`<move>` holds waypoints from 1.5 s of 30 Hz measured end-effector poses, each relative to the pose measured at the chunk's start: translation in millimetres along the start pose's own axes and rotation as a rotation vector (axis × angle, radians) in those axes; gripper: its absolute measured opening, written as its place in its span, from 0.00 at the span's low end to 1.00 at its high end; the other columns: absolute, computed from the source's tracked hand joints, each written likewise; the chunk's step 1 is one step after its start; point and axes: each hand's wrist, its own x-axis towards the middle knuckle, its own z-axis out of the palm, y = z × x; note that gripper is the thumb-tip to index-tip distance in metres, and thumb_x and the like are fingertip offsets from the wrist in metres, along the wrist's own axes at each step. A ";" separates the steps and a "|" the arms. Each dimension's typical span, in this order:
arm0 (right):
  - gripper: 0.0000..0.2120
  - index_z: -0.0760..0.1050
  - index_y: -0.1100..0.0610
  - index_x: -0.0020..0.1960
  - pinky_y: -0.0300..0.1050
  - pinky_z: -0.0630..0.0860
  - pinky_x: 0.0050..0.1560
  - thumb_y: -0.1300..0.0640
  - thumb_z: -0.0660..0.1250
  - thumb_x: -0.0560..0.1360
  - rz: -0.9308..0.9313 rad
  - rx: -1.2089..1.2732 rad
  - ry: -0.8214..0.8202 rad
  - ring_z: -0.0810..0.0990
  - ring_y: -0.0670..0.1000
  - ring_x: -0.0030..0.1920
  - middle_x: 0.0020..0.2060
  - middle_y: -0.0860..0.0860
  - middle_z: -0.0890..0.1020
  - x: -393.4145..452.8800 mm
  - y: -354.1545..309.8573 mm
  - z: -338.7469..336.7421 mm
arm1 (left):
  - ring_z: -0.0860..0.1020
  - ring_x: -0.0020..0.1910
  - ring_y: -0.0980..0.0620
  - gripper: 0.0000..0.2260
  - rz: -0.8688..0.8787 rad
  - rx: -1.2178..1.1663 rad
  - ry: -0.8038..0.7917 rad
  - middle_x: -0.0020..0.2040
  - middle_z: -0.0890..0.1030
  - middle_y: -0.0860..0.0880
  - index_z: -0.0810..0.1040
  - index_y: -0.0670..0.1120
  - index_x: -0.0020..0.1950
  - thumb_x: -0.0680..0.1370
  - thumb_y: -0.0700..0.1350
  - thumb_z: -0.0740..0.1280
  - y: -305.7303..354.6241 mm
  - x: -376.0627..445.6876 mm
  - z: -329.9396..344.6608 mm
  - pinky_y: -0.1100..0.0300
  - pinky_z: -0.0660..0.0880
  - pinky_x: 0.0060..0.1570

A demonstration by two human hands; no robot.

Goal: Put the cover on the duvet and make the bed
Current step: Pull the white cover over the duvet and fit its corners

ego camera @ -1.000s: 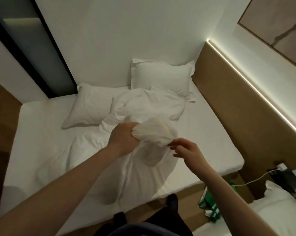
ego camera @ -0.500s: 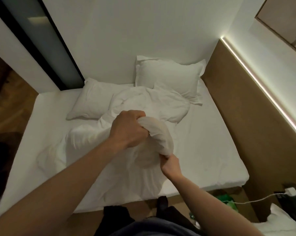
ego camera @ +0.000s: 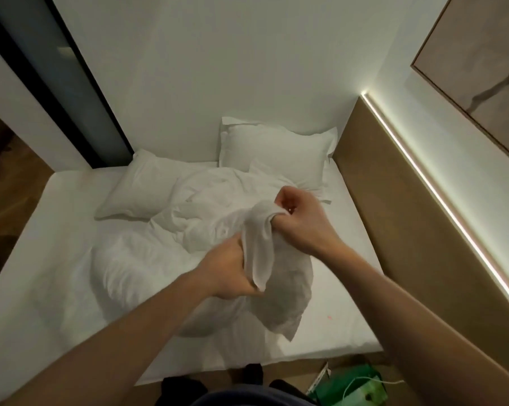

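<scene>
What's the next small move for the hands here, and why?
Probably draw the hands apart along the fabric edge to find a corner. Both the left hand and right hand grip one bunched strip of the white cover, while the rest of it lies crumpled on the mattress, so nothing is spread yet.

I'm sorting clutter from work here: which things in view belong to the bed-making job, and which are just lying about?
Part of the job:
- white bedding bunch, gripped by left hand and right hand
- crumpled duvet on the bed
- two pillows
- mattress sheet

Just lying about:
- green bag on the floor
- white cable across it
- wall picture
</scene>
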 end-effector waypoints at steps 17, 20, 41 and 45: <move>0.46 0.75 0.60 0.67 0.58 0.84 0.45 0.45 0.88 0.54 1.560 0.911 -0.328 0.80 0.67 0.59 0.65 0.64 0.75 -152.1 224.3 115.0 | 0.78 0.35 0.53 0.09 0.091 -0.129 0.352 0.31 0.79 0.58 0.74 0.58 0.31 0.65 0.44 0.59 30.4 23.9 -6.5 0.54 0.72 0.34; 0.26 0.77 0.68 0.54 0.50 0.83 0.28 0.70 0.82 0.58 1.497 1.127 -0.107 0.85 0.60 0.35 0.47 0.66 0.80 -135.9 212.4 118.6 | 0.78 0.33 0.54 0.09 0.169 -0.148 0.382 0.31 0.79 0.57 0.75 0.57 0.31 0.64 0.43 0.60 36.5 22.6 -16.0 0.54 0.71 0.32; 0.22 0.69 0.47 0.68 0.44 0.79 0.49 0.64 0.63 0.77 0.696 0.468 0.795 0.78 0.46 0.49 0.51 0.41 0.77 -37.0 206.5 -112.7 | 0.80 0.45 0.43 0.12 -0.089 0.319 0.272 0.43 0.82 0.54 0.79 0.55 0.50 0.70 0.41 0.67 -48.6 74.4 18.7 0.54 0.72 0.38; 0.19 0.66 0.54 0.64 0.43 0.77 0.32 0.68 0.60 0.76 0.991 0.563 0.519 0.77 0.50 0.42 0.51 0.54 0.78 -68.5 258.8 -75.1 | 0.80 0.49 0.43 0.13 -0.151 0.441 0.157 0.44 0.81 0.54 0.78 0.58 0.47 0.67 0.41 0.66 -69.6 70.9 21.4 0.52 0.74 0.44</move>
